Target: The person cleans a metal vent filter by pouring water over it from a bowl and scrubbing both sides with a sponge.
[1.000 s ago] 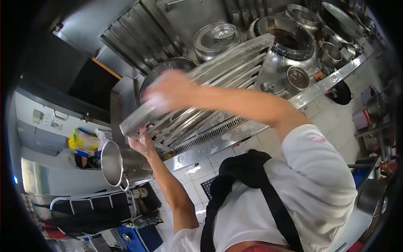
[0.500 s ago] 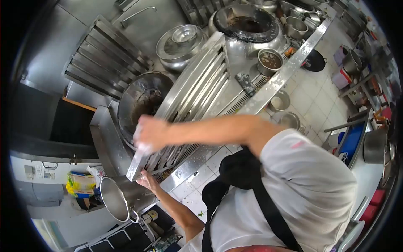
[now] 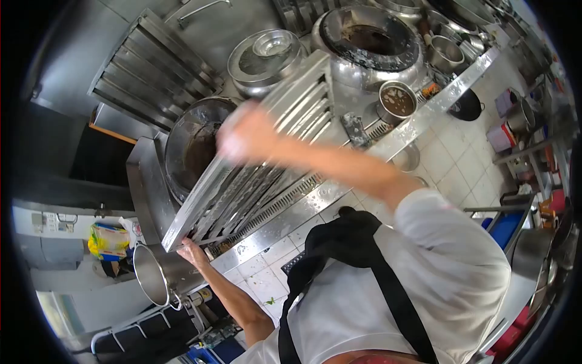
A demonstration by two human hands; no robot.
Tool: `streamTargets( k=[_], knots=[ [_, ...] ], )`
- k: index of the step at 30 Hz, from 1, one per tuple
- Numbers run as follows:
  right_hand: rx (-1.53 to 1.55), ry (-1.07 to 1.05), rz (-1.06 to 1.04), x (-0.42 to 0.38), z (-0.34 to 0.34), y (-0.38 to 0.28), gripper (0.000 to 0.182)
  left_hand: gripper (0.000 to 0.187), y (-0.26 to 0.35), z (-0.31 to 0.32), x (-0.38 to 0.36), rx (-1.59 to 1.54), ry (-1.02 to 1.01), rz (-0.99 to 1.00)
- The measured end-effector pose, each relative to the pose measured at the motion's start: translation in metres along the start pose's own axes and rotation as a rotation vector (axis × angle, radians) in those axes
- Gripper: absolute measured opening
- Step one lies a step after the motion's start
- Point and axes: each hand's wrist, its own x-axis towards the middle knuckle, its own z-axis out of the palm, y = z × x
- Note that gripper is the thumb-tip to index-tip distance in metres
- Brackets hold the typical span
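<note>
We hold a long slatted metal grate (image 3: 254,164) tilted up off the stove counter (image 3: 339,182). Our left hand (image 3: 193,253) grips its lower end from underneath, fingers curled round the edge, just above a steel pot (image 3: 159,274) at the counter's end. Our right hand (image 3: 245,134) presses on the upper face of the grate, but it is blurred, so we cannot tell whether it is clenched on a cloth or lying flat; something pale seems to sit under the palm.

The far end of the grate rests near a domed lid (image 3: 264,57) and a ring burner (image 3: 367,42), with a wok (image 3: 194,145) partly hidden behind its slats.

The risks, as we judge them:
- The grate looks wet and soapy, and only one hand truly grips it, so it could slide down and strike the pot or fall to the tiled floor (image 3: 267,279).
- A hard push from the right hand might swing the far end into the lid or into the small bowl of brown liquid (image 3: 397,100) and spill it.
- The floor seems wet, so our footing may slip.
</note>
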Motion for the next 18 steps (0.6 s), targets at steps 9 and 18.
streamTargets(
  k=[9,18],
  knots=[
    [0.345,-0.605,-0.382,0.018,0.152,-0.281,0.03,0.053,-0.039,0.004,-0.035,-0.436,-0.451,-0.142],
    [0.426,-0.921,-0.241,0.072,0.4,-0.447,0.066,0.058,0.054,-0.02,-0.014,-0.401,-0.387,0.13]
  ],
)
